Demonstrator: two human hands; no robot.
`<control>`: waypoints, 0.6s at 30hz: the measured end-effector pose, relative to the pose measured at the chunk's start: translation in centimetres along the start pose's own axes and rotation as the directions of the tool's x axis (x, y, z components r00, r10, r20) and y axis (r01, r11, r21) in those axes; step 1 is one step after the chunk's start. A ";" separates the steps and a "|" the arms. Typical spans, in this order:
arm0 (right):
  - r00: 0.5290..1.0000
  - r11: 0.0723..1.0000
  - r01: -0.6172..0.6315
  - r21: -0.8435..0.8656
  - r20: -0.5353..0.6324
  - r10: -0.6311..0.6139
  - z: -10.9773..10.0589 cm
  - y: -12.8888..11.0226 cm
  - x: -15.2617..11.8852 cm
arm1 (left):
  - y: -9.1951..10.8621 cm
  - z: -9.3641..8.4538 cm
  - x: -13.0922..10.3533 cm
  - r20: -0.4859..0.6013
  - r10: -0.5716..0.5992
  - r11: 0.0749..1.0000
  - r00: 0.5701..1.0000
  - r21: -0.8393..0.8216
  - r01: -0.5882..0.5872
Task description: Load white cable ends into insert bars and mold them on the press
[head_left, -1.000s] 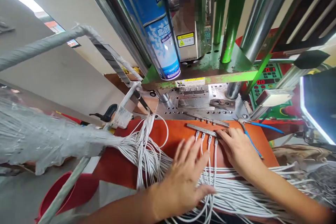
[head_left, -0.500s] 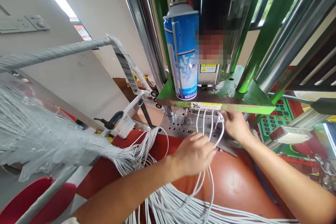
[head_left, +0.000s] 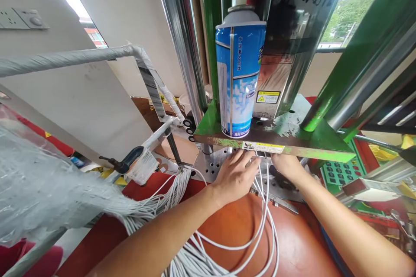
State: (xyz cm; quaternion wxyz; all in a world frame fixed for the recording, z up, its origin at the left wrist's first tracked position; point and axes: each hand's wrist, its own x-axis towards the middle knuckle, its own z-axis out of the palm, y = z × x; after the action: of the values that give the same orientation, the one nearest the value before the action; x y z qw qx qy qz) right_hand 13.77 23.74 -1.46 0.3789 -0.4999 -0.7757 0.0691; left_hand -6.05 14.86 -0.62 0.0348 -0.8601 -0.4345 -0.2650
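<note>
My left hand [head_left: 237,175] reaches to the front of the green press plate [head_left: 302,149], its fingers stretched forward and slightly apart beside several white cables [head_left: 264,203]. Nothing shows gripped in it. My right hand [head_left: 286,166] is to the right of these cables, its fingers hidden under the plate's edge. The cables run from beneath the plate and loop down over the brown-red table surface [head_left: 302,233]. Below the plate lies a metal base with holes [head_left: 212,166], partly covered by my hands.
A blue spray can [head_left: 240,82] stands on the press plate. A plastic-wrapped cable bundle [head_left: 65,190] hangs at the left near a wrapped frame [head_left: 81,57]. A green keypad panel [head_left: 341,173] is at the right, and a steel strip [head_left: 282,204] lies before the base.
My left hand has let go of the looped cables and moved forward to the plate's edge. The cables now hang lower, in wider loops. My right hand stays near the plate; the view has shifted.
</note>
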 end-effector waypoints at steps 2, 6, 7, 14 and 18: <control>0.997 0.998 0.061 -0.013 0.052 -0.060 0.1 -1.5 -3.0 | -0.2 0.5 0.0 -0.035 -0.046 0.995 0.998 0.093 0.049; 0.980 0.953 0.188 -0.236 0.105 -0.168 1.1 -4.6 -7.1 | -0.1 1.4 -0.3 -0.022 -0.072 0.975 0.997 0.208 0.075; 0.978 0.928 0.202 -0.313 0.121 -0.172 1.4 -5.2 -7.2 | -0.1 1.6 -0.3 -0.018 -0.071 0.971 0.997 0.228 0.073; 0.985 0.884 0.145 -0.444 0.152 -0.085 2.3 -6.6 -4.6 | -1.4 2.9 0.9 -0.030 -0.060 0.971 0.998 0.230 0.065; 0.988 0.901 0.136 -0.412 0.120 -0.094 2.4 -6.3 -4.3 | -1.6 2.6 1.3 -0.043 -0.050 0.982 0.998 0.182 0.057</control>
State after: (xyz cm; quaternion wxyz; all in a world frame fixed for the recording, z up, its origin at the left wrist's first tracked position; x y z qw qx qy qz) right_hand 8.56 17.73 -2.34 0.2281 -0.5189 -0.8181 -0.0970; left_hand -5.54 17.53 -2.44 0.1148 -0.8361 -0.4791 -0.2414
